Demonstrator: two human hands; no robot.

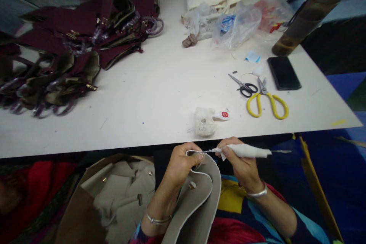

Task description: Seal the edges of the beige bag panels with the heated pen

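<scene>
My left hand [180, 164] pinches the folded upper edge of a grey leather bag piece [204, 198], which hangs over my lap. The piece has pale cut edges and a small gold-coloured stud [192, 185]. In my right hand [243, 167] is a slim tool with a white-wrapped handle [250, 150], its thin metal tip pointing left. That tip meets the edge of the grey piece beside my left thumb; whether it presses into the material is too small to tell. A thin shaft sticks out of the handle's far end.
Along the table [160, 95] lie a whitish block [205, 122], black-handled scissors [247, 89], yellow-handled snips [278, 106], and a phone [284, 73]. A bottle [311, 15] stands behind, near plastic bags [237, 26]. Maroon bags [77, 26] fill the left. Below, a carton [77, 206] holds grey pieces [122, 190].
</scene>
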